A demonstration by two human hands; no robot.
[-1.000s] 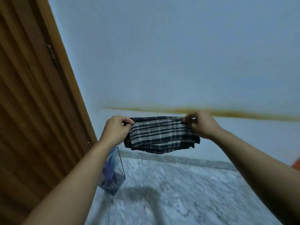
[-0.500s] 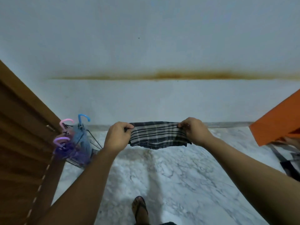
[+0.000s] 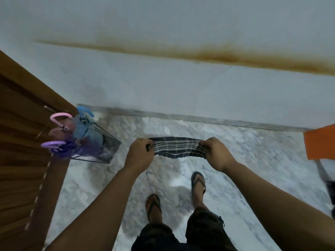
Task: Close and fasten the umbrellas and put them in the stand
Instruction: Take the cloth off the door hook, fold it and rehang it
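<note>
The left hand (image 3: 139, 153) and the right hand (image 3: 218, 153) each pinch one end of a dark checked, folded fabric umbrella (image 3: 175, 146), held level above the marble floor (image 3: 253, 160). It seems soft and light, so the ends are good places to hold. The wire umbrella stand (image 3: 97, 147) waits near the floor's left edge, beside the wooden door (image 3: 21, 142).

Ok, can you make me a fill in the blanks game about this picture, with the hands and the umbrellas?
1. Both hands hold a striped ____ stretched between them: left hand, right hand.
2. The umbrella stand sits on the floor beside the brown ____.
3. The hooked handles in the stand are pink, blue and ____.
4. The person wears ____ on both feet.

Missing words: cloth; door; purple; flip-flops
</note>
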